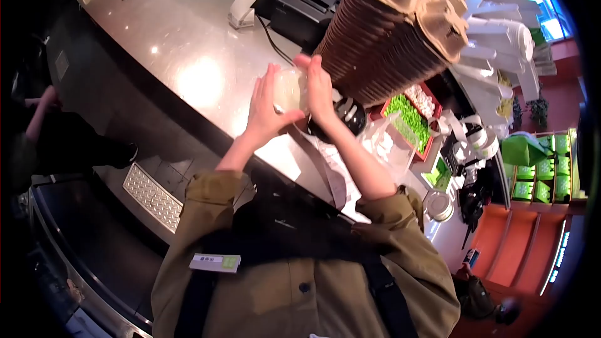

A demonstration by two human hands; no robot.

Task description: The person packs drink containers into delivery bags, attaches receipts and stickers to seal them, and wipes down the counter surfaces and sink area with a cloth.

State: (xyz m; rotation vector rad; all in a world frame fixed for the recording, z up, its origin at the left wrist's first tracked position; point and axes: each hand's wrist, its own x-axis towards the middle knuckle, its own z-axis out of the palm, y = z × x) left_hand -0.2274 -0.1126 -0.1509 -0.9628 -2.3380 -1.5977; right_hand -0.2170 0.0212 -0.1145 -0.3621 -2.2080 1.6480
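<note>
- Bare left hand (263, 111) and bare right hand (320, 97): placed on opposite sides of a pale, translucent, rounded container (290, 89). The fingers of each hand are nearly straight, the two hands parted by the container's width, apparently holding it between them.
- Container: above the silver metal bench (159, 37), in front of the wearer. A tall stack of brown moulded-pulp cup carriers (388, 37) stands just beyond the right hand; a glossy black rounded object (350, 117) lies beside the right wrist.
- Slip or crush (judgement): with fingers so little curled, the grip seems to rest on side pressure alone; too light a press could drop the container, too hard a press could dent it if its wall is thin.
- Knock (judgement): an outward swing of the right forearm could strike the black object or jar the stack, whose height would favour toppling.
- Concealed: the hands cover much of the container; its base, contents and any lid cannot be made out, nor whether it touches the bench. The black object is partly hidden by the right wrist.
- Cut off: another person (62, 141), at the left, is lost in shadow and the lens border.
</note>
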